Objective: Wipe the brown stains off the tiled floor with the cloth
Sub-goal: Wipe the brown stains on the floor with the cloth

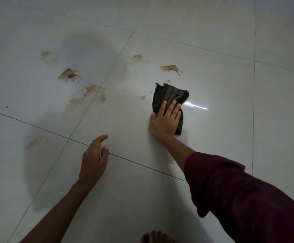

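Cloth point(170, 99): dark, striped, folded, flat on the white tiled floor point(221, 95).
Right hand point(165, 120): fingers point(172, 106) spread, pressing the cloth's near half.
Brown stains point(171, 69): beyond and left of those fingertips.
Left hand point(93, 160): fingers loosely curled, holding nothing.

Pretty dim in here, just big glossy white floor tiles point(204, 50) with thin dark grout lines point(97, 88) and one bright light glare point(198, 106).

Bare toes point(156, 237) at the bottom edge; maroon sleeve point(244, 195) at right.
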